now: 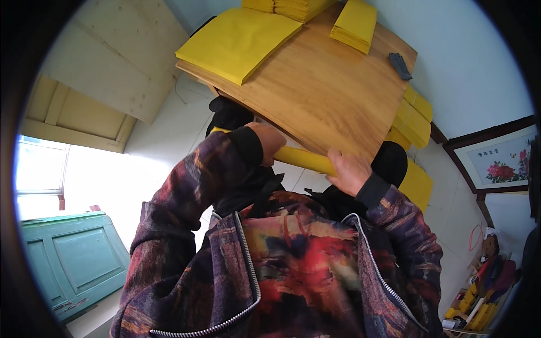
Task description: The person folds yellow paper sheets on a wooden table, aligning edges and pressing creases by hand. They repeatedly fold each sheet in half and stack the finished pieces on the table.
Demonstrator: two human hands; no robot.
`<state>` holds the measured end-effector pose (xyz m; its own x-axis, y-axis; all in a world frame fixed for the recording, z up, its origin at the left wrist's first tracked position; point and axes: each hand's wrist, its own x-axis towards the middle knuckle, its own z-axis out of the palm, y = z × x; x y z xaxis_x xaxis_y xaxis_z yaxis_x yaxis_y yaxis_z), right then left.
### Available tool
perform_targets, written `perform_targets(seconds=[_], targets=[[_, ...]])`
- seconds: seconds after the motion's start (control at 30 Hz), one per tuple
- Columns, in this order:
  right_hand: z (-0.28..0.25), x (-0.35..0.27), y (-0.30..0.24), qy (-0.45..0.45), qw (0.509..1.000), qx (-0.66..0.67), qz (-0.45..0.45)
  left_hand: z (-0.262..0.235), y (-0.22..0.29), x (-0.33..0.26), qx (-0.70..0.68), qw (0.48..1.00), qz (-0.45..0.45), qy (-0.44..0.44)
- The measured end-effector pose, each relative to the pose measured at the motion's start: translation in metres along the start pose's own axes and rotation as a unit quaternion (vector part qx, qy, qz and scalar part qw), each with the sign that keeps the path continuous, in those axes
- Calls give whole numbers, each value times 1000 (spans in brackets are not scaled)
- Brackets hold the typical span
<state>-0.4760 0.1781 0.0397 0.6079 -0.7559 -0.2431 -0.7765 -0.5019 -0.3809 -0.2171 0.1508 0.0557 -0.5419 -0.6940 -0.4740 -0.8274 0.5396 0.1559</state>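
Both hands grip a narrow yellow bundle [304,160], seen nearly edge-on, over my lap in front of the table. It looks like stacked yellow paper or envelopes, though its exact kind is hard to tell. My left hand [266,142] is closed around its left part, and a bit of yellow shows beyond my left cuff. The right end sits in my right hand [350,170], with the thumb along the top. The wooden table [332,84] lies just beyond my hands. A large flat yellow stack [239,42] rests at its left side.
A narrow yellow stack [355,25] and a dark grey object [399,66] are on the table. More yellow bundles [414,118] lie beside its right edge. A framed flower picture [496,158] leans at the right. Green panels [79,259] stand at the lower left.
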Motion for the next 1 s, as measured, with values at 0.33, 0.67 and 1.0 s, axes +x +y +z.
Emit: perform_targets(seconds=[0.33,0.67,1.0], targets=[[-2,3,8,-84,980,178,-31,1,3,-3,28,996,-10,82],[-1,4,11,-230,922,310,34,3,1,-3,25,996,18,83],[20,0,19,-187,933,306,-6,19,0,2,123,952,74,269]])
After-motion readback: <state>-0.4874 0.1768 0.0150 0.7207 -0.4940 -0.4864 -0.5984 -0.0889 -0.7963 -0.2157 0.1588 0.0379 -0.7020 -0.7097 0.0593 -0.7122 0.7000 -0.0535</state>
